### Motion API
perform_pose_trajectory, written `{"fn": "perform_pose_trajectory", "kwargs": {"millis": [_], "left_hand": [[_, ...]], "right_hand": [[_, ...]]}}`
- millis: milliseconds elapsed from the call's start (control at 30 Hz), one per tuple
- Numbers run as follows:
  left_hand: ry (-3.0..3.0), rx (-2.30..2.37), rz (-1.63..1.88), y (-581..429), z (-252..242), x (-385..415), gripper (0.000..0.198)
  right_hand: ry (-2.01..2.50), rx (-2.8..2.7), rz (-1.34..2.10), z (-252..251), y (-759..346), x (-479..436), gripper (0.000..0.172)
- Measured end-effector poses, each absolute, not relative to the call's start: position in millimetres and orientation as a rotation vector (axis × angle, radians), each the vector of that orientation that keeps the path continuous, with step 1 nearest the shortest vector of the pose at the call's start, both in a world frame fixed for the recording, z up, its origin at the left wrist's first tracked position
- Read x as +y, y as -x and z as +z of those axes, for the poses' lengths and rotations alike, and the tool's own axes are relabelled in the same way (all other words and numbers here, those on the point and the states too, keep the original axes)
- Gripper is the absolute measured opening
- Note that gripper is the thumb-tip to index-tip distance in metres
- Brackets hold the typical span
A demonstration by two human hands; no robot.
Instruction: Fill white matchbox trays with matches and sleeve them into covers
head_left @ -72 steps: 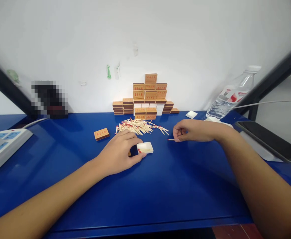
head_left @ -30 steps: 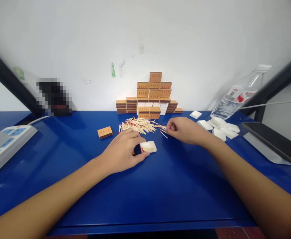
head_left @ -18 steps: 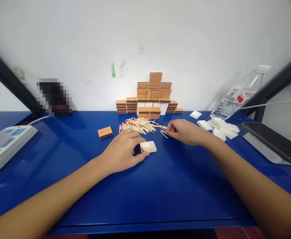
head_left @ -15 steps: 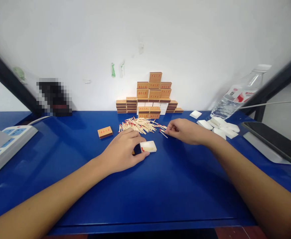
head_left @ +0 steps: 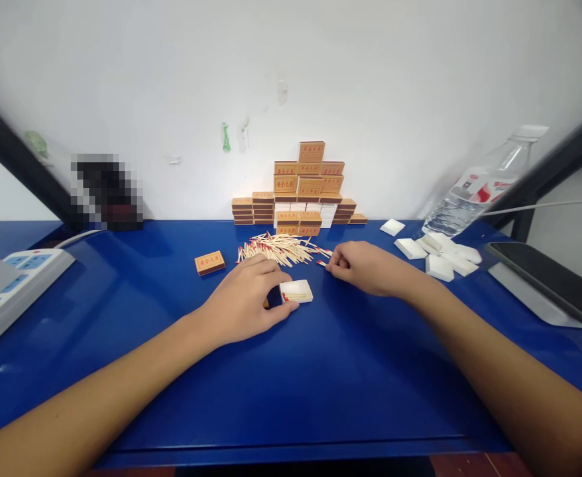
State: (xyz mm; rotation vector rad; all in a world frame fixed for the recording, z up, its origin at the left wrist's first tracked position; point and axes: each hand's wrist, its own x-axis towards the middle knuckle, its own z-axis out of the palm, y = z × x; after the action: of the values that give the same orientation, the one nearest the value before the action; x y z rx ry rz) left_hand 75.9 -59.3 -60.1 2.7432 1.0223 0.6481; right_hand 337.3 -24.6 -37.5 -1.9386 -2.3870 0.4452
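Observation:
My left hand curves around a white matchbox tray on the table, its thumb along the near edge and its fingers at the far side. A few red-tipped matches lie along the bottom of the tray. A bit of orange shows under my left palm, mostly hidden. With thumb and forefinger pressed together, my right hand pinches a matchstick, whose red head sticks out to the left. Just beyond both hands spreads a loose heap of matches. One closed orange matchbox lies left of the heap.
Stacked matchboxes stand against the wall. Several white trays lie at the right, near a leaning water bottle and a dark phone. A power strip is on the left of the blue table.
My right hand has shifted slightly and closed over the loose matchstick, so only its head end shows. My left hand and the tray stay in place.

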Motion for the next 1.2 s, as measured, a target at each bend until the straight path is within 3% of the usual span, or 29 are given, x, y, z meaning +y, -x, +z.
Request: {"fn": "perform_pose_trajectory", "kwargs": {"millis": [233, 367, 567, 833, 1033, 1200], "left_hand": [[-2.741, 1.026, 0.654, -76.1, -60.3, -58.1, 0.028], [-2.741, 1.03, 0.65, -76.2, -60.0, -58.1, 0.028], [-2.756, 0.987, 0.675, -75.7, -61.0, -57.1, 0.026], [-2.759, 0.954, 0.687, -76.7, -60.4, -57.7, 0.021], [-2.738, 0.978, 0.666, -76.7, -60.8, -57.5, 0.025], [-2.732, 0.979, 0.72, -77.1, -60.1, -58.8, 0.028]], "right_hand": [[1.579, -2.492, 0.611, -37.0, -339.6, -26.7, 0.009], [1.336, -2.469, 0.753, -36.1, -330.8, -35.6, 0.015], [1.194, -2.638, 0.556, -39.6, -311.0, -51.1, 0.007], [1.197, -2.736, 0.445, -35.5, -304.0, -56.6, 0.021], [1.072, -2.646, 0.403, -32.8, -310.3, -54.3, 0.013], [1.46, -2.215, 0.069, -26.6, -327.2, -37.0, 0.02]]}}
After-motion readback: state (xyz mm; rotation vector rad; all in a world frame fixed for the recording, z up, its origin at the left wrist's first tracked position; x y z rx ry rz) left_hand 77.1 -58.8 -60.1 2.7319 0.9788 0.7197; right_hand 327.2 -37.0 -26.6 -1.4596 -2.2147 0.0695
